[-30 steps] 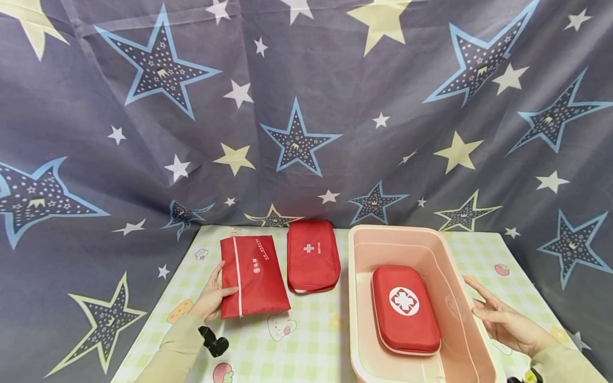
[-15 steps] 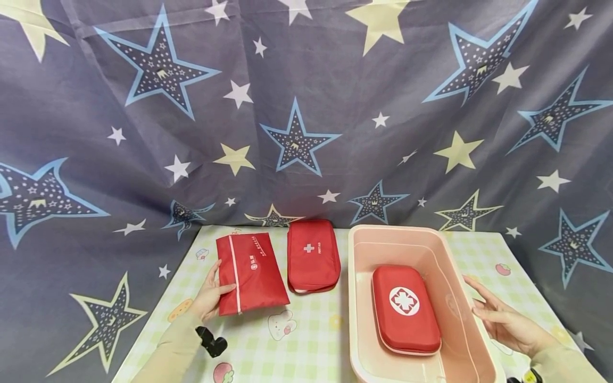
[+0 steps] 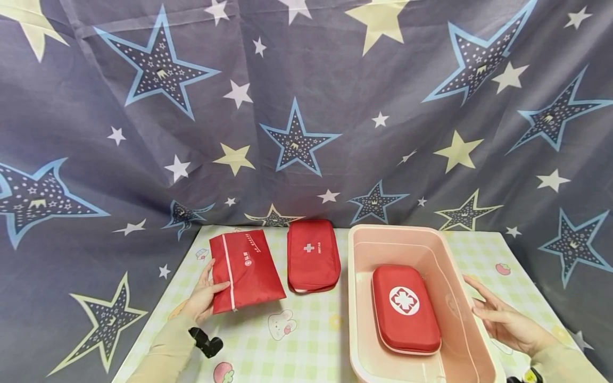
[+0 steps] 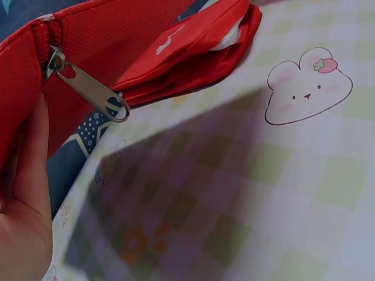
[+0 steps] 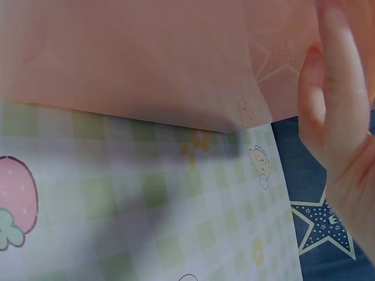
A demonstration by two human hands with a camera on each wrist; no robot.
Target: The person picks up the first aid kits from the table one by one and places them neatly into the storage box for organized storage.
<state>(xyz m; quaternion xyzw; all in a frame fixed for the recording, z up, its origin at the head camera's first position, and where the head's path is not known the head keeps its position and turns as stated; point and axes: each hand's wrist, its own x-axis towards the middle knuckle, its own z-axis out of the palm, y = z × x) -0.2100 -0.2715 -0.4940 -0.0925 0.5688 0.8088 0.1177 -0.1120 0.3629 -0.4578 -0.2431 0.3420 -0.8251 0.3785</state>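
My left hand (image 3: 203, 298) grips the left edge of a flat red zip pouch (image 3: 251, 271) with a white stripe and white print, thumb on top. In the left wrist view the pouch's metal zipper pull (image 4: 91, 88) dangles, and a shadow lies on the cloth below, so the pouch is held off the table. A red first aid pouch (image 3: 313, 263) with a small white cross lies to its right. My right hand (image 3: 507, 319) has its fingers extended at the outer right wall of a pink plastic bin (image 3: 356, 298). Inside that bin rests a red hard case (image 3: 407, 327) bearing a white cross emblem.
A green and white checked cloth (image 3: 306, 351) with cartoon prints covers the table. Behind the table and along both sides hangs a dark curtain (image 3: 306, 80) with stars. The bin takes up the table's right part.
My left hand has moved left and slightly up with the red zip pouch, which tilts a little more. My right hand, the bin and the other red pouch have stayed in place.
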